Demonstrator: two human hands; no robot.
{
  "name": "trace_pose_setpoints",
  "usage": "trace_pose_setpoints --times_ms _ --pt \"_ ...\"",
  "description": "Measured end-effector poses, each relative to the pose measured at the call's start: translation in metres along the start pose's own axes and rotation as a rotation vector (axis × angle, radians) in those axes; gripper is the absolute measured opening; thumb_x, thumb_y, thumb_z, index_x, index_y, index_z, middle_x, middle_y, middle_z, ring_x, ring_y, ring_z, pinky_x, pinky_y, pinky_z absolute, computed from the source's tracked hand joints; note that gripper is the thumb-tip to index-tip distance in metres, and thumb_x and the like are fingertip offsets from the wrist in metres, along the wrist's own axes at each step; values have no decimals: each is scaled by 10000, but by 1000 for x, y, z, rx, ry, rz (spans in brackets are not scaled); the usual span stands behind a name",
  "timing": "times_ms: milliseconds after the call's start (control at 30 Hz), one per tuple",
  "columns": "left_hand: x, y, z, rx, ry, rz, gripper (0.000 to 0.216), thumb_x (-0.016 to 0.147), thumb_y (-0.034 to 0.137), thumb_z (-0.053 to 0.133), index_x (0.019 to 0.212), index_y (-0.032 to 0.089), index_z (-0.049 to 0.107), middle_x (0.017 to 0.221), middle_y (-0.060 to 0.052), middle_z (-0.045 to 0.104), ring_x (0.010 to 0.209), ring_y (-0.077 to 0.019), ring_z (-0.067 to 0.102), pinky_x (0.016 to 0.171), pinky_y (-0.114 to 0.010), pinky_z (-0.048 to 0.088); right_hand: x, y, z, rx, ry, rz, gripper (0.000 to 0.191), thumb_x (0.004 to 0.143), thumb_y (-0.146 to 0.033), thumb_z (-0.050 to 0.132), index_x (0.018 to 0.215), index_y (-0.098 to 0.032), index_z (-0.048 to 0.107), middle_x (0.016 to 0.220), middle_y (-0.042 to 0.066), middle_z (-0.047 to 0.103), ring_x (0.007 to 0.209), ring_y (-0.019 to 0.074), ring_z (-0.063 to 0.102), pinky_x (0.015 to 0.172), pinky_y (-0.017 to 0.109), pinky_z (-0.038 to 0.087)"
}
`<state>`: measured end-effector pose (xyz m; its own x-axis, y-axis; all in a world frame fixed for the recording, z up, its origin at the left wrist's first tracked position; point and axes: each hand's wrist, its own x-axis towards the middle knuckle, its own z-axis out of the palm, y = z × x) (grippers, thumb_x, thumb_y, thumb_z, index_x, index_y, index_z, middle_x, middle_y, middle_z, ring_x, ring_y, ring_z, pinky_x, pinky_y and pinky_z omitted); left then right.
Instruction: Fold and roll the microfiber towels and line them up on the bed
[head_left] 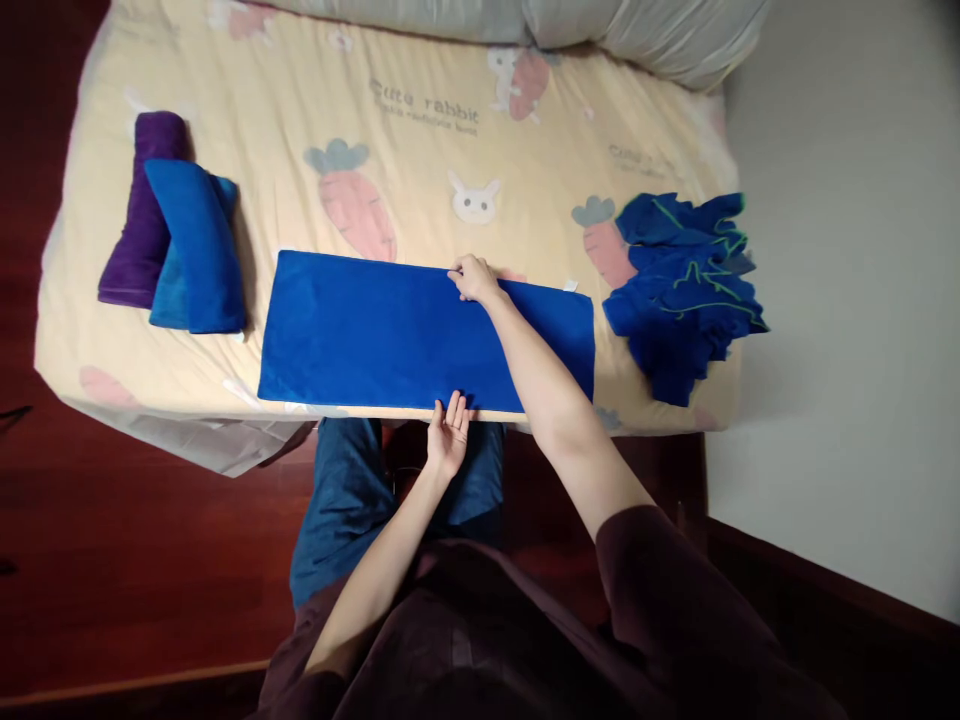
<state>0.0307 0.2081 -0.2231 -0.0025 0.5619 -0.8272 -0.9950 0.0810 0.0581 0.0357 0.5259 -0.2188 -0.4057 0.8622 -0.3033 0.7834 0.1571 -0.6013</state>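
A blue towel point(375, 335) lies flat as a long rectangle along the near edge of the bed. At its far long edge, right of the middle, my right hand point(476, 279) has its fingers curled together on the cloth. My right forearm crosses over the towel's right part. My left hand point(448, 437) is at the near long edge, palm turned up, with its fingers stretched out and the tips at the cloth. The towel's right near corner is partly hidden behind my arm.
Rolled or folded on the left of the bed point(262, 150) are a purple towel point(146, 220) and a blue towel point(202, 255) partly over it. A crumpled pile of blue cloths point(686, 290) with green edging lies right. Grey bedding point(637, 30) lines the back; a wall point(840, 300) stands right.
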Motion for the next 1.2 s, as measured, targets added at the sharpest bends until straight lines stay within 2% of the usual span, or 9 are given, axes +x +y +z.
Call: trace_pose_setpoints --times_ms 133,300,367,500,633,767,900,1000,1200 --pt "-7 -2 -3 -30 28 37 315 1042 280 524 1307 179 662 1366 -107 676 1283 -206 636 988 -259 594 -11 -14 -23 40 -32 9 149 998 -220 554 1011 -124 667 819 24 675 683 140 680 843 347 581" --pt "-32 3 2 48 7 94 239 1034 265 536 1187 188 703 1352 -92 682 1254 -177 651 972 -224 577 -31 -31 -57 53 162 -102 223 899 -187 625 1117 -157 664 914 13 708 852 174 684 940 357 528" --pt "-47 7 3 96 -24 146 213 1012 276 576 1163 207 710 1321 -92 695 1226 -179 664 971 -237 573 -42 -39 -73 78 202 -136 236 876 -210 644 1108 -166 663 871 -2 705 833 170 667 921 340 523" --pt "-80 27 3 188 -62 314 111 937 319 697 971 217 720 1053 -77 741 939 -149 714 797 -233 565 -76 -63 -107 202 284 -241 200 849 -245 659 1036 -175 663 789 -19 699 742 153 636 836 297 521" --pt "-116 76 15 324 -116 608 333 758 418 870 758 190 627 653 46 510 580 -65 497 551 -199 395 -123 -92 -145 388 364 -368 219 813 -355 715 926 -178 653 794 12 729 762 163 663 797 294 514" --pt "-164 150 50 487 -122 919 496 611 563 907 751 179 626 670 59 456 607 -68 414 548 -199 338 -180 -115 -172 664 454 -481 417 730 -544 788 881 -172 674 811 53 754 780 185 686 779 302 521" --pt "-215 212 92 652 -240 1172 536 620 625 869 687 177 583 636 55 394 576 -71 355 511 -208 288 -241 -126 -178 878 550 -522 513 666 -610 842 893 -165 722 873 72 771 834 197 707 832 317 536" --pt "-242 239 122 737 -291 1265 562 645 682 826 678 184 567 599 58 363 540 -74 340 494 -220 289 -275 -129 -180 923 526 -529 558 614 -598 889 941 -169 742 886 63 772 833 190 710 842 323 550" --pt "-264 269 166 969 -423 1289 543 624 636 849 831 166 672 728 10 574 636 -97 484 583 -224 367 -312 -139 -189 917 574 -501 598 539 -561 936 940 -161 745 851 53 761 801 177 697 773 299 561"
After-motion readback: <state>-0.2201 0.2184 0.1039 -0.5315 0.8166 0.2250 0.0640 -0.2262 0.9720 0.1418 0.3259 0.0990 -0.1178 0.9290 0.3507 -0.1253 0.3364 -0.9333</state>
